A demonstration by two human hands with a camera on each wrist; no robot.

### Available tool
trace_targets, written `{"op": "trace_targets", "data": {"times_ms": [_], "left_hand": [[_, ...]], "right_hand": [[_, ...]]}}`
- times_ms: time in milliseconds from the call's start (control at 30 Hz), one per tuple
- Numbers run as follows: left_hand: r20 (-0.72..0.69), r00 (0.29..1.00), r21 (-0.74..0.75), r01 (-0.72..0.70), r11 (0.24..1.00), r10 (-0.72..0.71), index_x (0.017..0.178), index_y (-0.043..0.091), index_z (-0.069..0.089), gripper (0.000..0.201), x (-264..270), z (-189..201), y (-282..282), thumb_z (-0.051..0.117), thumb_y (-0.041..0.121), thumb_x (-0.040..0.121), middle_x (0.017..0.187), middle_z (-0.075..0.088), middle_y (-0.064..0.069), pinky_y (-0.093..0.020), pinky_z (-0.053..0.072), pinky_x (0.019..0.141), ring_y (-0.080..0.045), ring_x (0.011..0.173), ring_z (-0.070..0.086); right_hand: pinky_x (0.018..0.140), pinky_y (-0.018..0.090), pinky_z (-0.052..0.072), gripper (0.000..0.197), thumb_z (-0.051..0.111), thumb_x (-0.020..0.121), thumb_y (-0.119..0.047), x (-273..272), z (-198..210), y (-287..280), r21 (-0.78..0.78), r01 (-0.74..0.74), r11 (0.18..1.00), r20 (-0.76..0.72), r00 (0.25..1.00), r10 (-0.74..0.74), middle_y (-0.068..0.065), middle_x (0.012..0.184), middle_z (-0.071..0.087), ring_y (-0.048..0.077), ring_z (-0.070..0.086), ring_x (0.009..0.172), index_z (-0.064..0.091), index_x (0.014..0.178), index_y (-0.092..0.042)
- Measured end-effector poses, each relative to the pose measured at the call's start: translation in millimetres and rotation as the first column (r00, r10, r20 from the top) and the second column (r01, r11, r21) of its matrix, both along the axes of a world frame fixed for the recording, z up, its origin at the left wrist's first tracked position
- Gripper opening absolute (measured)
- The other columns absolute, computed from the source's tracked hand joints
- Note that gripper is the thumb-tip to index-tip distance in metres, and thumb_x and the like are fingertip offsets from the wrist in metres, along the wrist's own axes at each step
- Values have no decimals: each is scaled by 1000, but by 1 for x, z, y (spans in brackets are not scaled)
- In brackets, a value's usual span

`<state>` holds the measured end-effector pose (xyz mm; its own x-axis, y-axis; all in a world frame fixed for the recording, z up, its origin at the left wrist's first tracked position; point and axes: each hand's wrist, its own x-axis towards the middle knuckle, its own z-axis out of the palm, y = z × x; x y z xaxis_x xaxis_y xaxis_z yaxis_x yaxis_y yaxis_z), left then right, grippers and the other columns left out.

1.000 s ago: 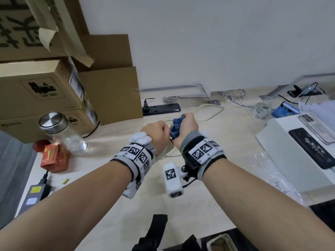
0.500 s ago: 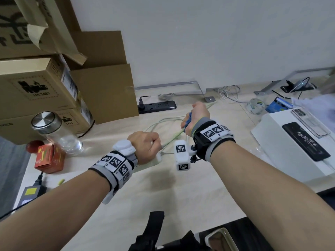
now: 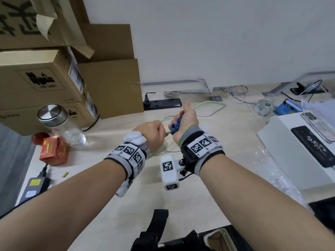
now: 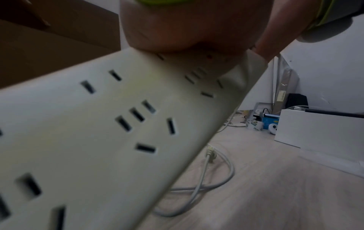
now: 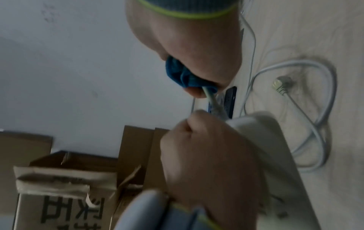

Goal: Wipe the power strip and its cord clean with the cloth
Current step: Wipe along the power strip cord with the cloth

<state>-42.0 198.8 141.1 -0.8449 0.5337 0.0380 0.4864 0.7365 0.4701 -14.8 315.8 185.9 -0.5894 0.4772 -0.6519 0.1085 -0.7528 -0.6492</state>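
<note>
Above the desk point(image 3: 226, 134), your left hand point(image 3: 151, 131) grips the power strip point(image 4: 102, 132) at its cord end; your right hand point(image 3: 187, 118) clenches the cloth point(image 5: 183, 74) around the cord point(image 5: 211, 99). Cord wiping is underway: next, slide the cloth toward the plug point(image 5: 281, 84), holding the cord taut.

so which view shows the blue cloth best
The right wrist view: the blue cloth sits bunched in the right hand, wrapped around the cord. The head view shows only a small bit of it beside that hand. The left wrist view shows none.
</note>
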Motion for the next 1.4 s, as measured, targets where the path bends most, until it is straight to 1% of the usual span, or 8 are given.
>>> {"op": "trace_targets", "data": {"times_ms": [200,400,567,767,933,1067,1167,1400], "left_hand": [[-29,998,78,65,995,-63,58,23,36,30,12,-6,1,37,30,87,51,42,8,-29,33,53,-29,56,47],[-134,978,101,173,980,-159,65,15,50,36,3,-8,-7,29,39,83,53,47,0,-30,35,52,-33,56,46],[-167,962,94,233,968,-215,64,16,54,38,4,-14,-25,31,38,86,48,41,10,-26,28,53,-26,51,42],[-74,984,32,166,986,-163,67,21,50,32,9,-16,-26,30,38,84,52,46,11,-27,30,54,-25,58,49],[3,999,28,44,999,-44,65,24,46,23,8,-9,-18,37,29,86,59,51,9,-28,29,52,-24,61,49],[21,1000,94,-3,996,1,59,24,39,29,3,-6,-1,28,37,82,57,53,2,-31,36,51,-27,58,51],[-2,998,89,66,994,-66,61,24,40,28,5,-6,2,30,36,83,58,53,0,-32,42,55,-29,60,52],[-100,963,90,259,962,-250,62,23,44,36,1,-13,-17,20,44,78,49,42,5,-29,35,52,-28,52,43]], "right_hand": [[41,20,18,43,56,85,-38,2,0,3,39,1,999,108,994,-5,-3,49,21,15,14,38,28,59,-18],[41,19,18,33,49,84,-26,-5,4,11,105,-20,994,140,990,5,-4,41,20,14,14,35,28,61,-18],[43,19,19,30,45,85,-22,-5,7,43,111,51,992,170,983,-69,-3,37,21,13,15,31,28,61,-18],[44,20,33,32,46,91,-26,-8,-4,52,127,92,988,194,974,-116,4,49,35,18,31,34,39,64,-11],[44,19,21,39,55,90,-35,-4,-3,22,-48,81,996,50,996,-79,-5,45,24,15,19,39,36,61,-17],[39,17,18,46,55,88,-36,-2,-1,-9,-69,-21,997,57,998,25,-5,42,20,15,16,34,26,57,-20],[40,17,17,41,51,89,-30,0,3,-6,5,-51,999,122,991,50,-4,41,21,15,15,35,24,59,-19],[45,21,16,26,44,84,-20,-2,5,7,77,-55,995,192,981,39,-3,49,20,13,14,38,28,64,-19]]}}
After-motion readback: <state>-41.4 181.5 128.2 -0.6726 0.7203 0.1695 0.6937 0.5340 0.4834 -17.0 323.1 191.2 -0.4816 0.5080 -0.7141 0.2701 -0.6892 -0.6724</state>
